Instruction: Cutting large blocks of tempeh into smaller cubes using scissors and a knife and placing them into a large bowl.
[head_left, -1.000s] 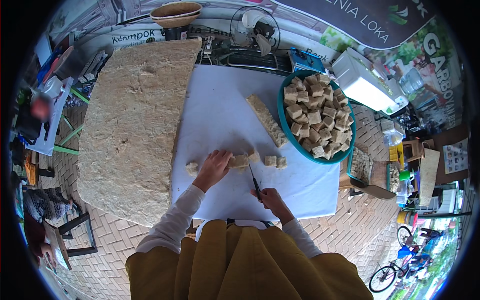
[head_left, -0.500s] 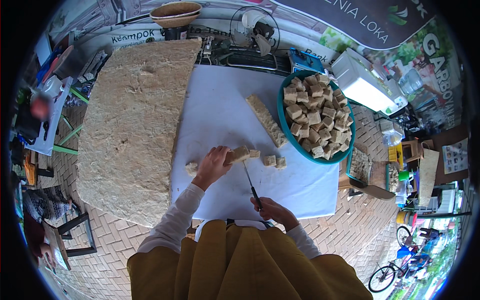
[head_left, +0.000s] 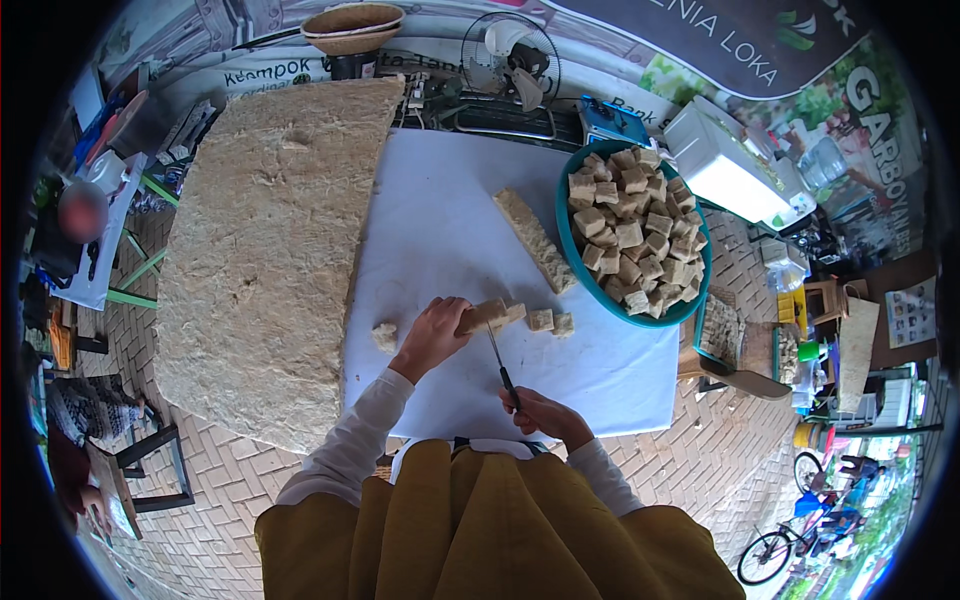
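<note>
My left hand [head_left: 432,335] is closed around a short piece of tan, fibrous rockwool [head_left: 486,316] on the white-covered table [head_left: 430,220]. In my right hand [head_left: 545,413] is the dark handle of a knife [head_left: 505,375]. Its thin blade points away from me and meets the right part of that piece. A small cube [head_left: 516,312] sits against the piece's right end, and two more cubes [head_left: 541,320] lie just beyond it. Farther back rests a long rockwool strip [head_left: 533,240]. A pale scrap [head_left: 384,337] lies left of my left hand.
A large thick rockwool slab [head_left: 270,260] covers the left side. At the right stands a teal tub [head_left: 562,225] heaped with cubes [head_left: 630,235]. A fan [head_left: 510,60] and a blue scale [head_left: 613,122] are along the back. A wooden board [head_left: 750,383] is off the right edge.
My left hand and the held piece have shifted slightly right and nearer to me. The small cube beside it now sits closer to the other two. The knife has tilted slightly with the piece.
</note>
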